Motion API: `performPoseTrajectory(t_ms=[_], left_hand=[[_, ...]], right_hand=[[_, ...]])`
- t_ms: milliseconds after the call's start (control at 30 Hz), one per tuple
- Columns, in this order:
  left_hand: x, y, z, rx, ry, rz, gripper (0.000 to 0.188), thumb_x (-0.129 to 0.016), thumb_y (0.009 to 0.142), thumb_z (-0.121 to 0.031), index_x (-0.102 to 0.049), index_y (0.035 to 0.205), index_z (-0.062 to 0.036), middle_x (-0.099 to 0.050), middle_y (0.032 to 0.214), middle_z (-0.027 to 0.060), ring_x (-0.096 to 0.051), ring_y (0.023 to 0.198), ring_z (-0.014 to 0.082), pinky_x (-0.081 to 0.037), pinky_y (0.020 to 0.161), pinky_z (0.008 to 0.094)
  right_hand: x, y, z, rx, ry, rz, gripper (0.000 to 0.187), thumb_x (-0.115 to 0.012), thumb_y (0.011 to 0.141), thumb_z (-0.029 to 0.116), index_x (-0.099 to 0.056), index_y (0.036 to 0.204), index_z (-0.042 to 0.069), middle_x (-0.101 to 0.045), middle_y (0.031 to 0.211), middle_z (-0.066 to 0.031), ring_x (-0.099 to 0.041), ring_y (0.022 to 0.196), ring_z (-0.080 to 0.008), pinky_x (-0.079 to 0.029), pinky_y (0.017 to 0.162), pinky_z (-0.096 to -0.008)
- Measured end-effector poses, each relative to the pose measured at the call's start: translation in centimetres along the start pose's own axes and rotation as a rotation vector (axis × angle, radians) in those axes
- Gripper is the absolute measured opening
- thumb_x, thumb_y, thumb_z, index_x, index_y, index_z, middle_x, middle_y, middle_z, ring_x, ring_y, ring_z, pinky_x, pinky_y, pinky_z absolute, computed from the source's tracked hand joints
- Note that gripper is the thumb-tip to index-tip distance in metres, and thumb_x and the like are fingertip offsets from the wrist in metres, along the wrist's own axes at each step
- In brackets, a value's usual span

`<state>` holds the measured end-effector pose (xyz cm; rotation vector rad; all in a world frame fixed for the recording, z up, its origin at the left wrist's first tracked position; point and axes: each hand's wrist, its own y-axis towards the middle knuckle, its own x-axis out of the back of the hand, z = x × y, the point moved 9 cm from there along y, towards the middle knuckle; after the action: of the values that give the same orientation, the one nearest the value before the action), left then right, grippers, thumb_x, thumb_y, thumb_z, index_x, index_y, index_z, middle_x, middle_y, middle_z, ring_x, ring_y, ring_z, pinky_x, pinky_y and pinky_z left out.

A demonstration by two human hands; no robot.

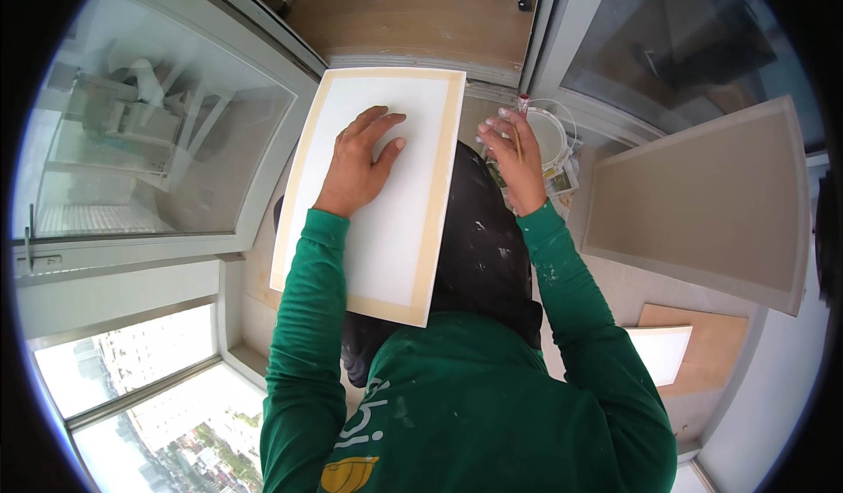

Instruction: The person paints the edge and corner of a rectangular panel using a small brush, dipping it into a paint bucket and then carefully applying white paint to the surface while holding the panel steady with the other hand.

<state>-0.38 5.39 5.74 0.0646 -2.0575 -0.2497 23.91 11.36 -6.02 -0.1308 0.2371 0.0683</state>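
A white rectangular board (386, 230) with tan tape along its edges lies tilted across my lap. My left hand (356, 164) rests over its upper middle, fingers loosely bent and thumb apart, holding nothing. Right of the board, my right hand (518, 159) is closed around a thin paintbrush with a wooden handle (519, 149). A reddish, whitish end (524, 100) shows above the fingers. White paint smears the fingertips of that hand. Just beyond it stands a white bucket (551, 137) with a wire handle, partly hidden by the hand.
A large beige canvas panel (698, 203) leans at the right. On the floor lower right lie a smaller white panel (660, 354) and a brown board (716, 344). A glass door (158, 133) stands at the left, windows (149, 405) below it, and a door track (421, 61) ahead.
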Motion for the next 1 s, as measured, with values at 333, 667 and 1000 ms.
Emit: performPoseTrajectory(t_ms=[333,667,1000], left_hand=[[11.5,-3.2,12.7,0.498,0.007,-0.281,0.06,-0.078,0.098,-0.04,-0.065,0.146,-0.0077,-0.067,0.144,0.0232,-0.066,0.131,0.0424,-0.054,0.108,0.0468],[4.3,-5.9,15.0,0.882,-0.782,0.199,0.089,-0.084,0.092,-0.04,-0.045,0.161,0.0003,-0.067,0.14,0.0245,-0.069,0.126,0.0335,-0.054,0.111,0.0452],[1.4,-4.7,16.4,0.875,-1.131,0.365,0.072,-0.08,0.094,-0.015,-0.046,0.153,0.0072,-0.068,0.133,0.0253,-0.074,0.116,0.0341,-0.062,0.103,0.0465]], right_hand=[[-4.6,1.7,-0.3,-0.063,-0.097,0.054,0.106,-0.093,0.086,0.022,-0.026,0.162,-0.008,-0.047,0.157,-0.0284,-0.07,0.118,-0.0289,-0.059,0.096,-0.0383],[-3.8,1.9,-2.0,-0.135,-0.058,0.021,0.106,-0.092,0.087,0.028,-0.028,0.164,-0.004,-0.047,0.159,-0.0254,-0.061,0.133,-0.0291,-0.05,0.111,-0.0417],[4.5,-1.8,-4.6,-0.198,0.242,-0.141,0.09,-0.086,0.095,0.031,-0.035,0.165,0.007,-0.056,0.152,-0.0126,-0.068,0.115,-0.0214,-0.046,0.099,-0.0357]])
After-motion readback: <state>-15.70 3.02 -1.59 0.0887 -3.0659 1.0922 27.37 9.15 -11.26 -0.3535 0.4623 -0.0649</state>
